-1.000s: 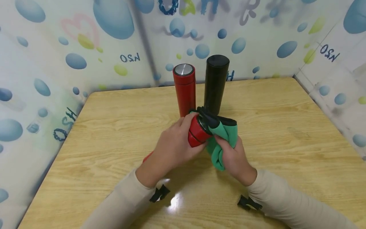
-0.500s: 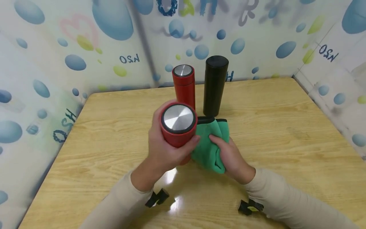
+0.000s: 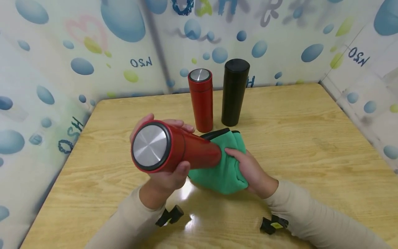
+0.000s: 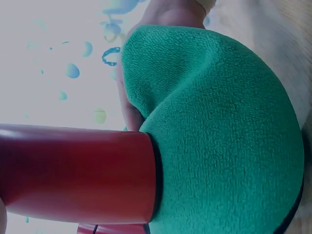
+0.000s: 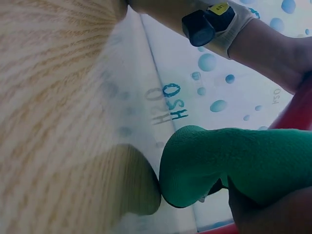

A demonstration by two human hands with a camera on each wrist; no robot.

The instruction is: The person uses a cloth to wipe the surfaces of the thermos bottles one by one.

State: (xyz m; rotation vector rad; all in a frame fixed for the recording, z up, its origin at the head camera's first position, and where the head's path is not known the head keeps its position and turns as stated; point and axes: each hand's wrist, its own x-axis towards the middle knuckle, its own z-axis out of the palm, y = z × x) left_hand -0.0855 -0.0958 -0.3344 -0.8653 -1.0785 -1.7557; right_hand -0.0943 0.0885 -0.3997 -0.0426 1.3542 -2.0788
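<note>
My left hand (image 3: 166, 178) grips a red thermos bottle (image 3: 199, 150) round its upper part, fingers behind and thumb in front. The bottle is tilted, its silver-topped lid pointing left toward the camera. Its base end meets a green cloth (image 3: 228, 169) with black edging, which my right hand (image 3: 255, 173) holds folded, thumb on top. In the left wrist view the cloth (image 4: 219, 126) covers the bottom of the bottle (image 4: 78, 170). From the right wrist the cloth (image 5: 243, 156) hangs close over the tabletop, the right fingers partly hidden behind it.
A second red thermos bottle (image 3: 201, 103) with a silver lid top stands upright behind the cloth. To its right stands a black bottle (image 3: 235, 93). The wooden table (image 3: 311, 138) meets a patterned wall (image 3: 174, 45) at the back.
The red bottle in my left hand has swung round: its lid end first came up, then tipped left, and its base now faces the cloth. My right hand keeps its hold on the cloth.
</note>
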